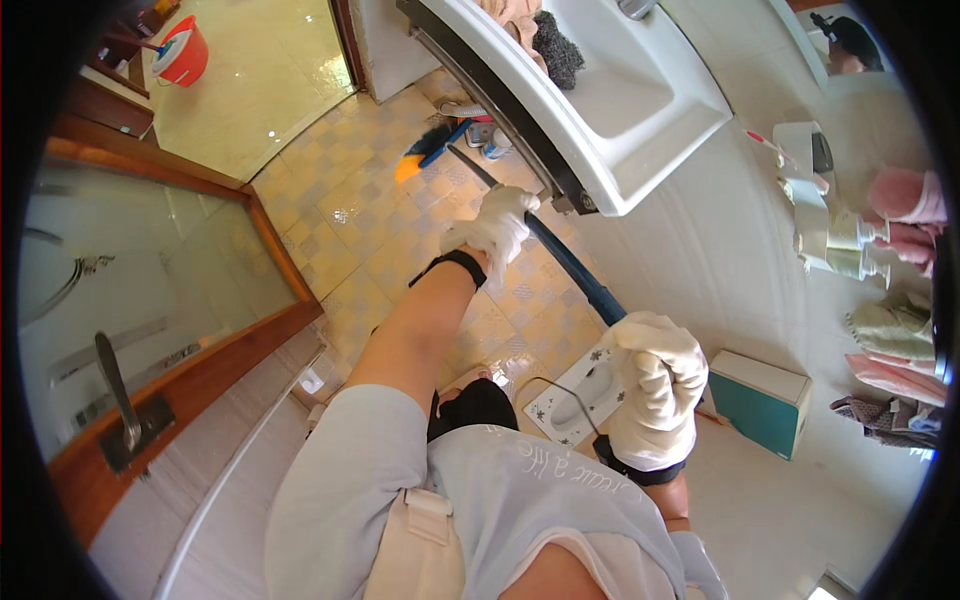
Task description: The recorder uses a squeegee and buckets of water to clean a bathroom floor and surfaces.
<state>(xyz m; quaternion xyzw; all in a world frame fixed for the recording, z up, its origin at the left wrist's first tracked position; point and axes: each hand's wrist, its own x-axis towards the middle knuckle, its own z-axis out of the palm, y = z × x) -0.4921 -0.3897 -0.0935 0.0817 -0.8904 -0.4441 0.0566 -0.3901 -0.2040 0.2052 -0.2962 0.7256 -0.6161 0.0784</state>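
My left hand (499, 225), in a white glove, is closed around the middle of a dark blue handle (574, 262). My right hand (656, 375), also gloved in white, grips the handle's upper end. The handle slants down to a broom head (431, 150) with dark and orange bristles. That head rests on the patterned tile floor (360, 217), close to the underside of the washbasin. A small blue-and-white container (496, 144) stands just beside it.
A white washbasin (652, 157) holding a dark mesh cloth (557, 52) juts out ahead. A squat toilet (581, 394) lies near my feet. At left stands a wood-framed glass door (255, 247). Beyond the doorway is a red bucket (187, 56). A teal-fronted box (757, 405) is at right.
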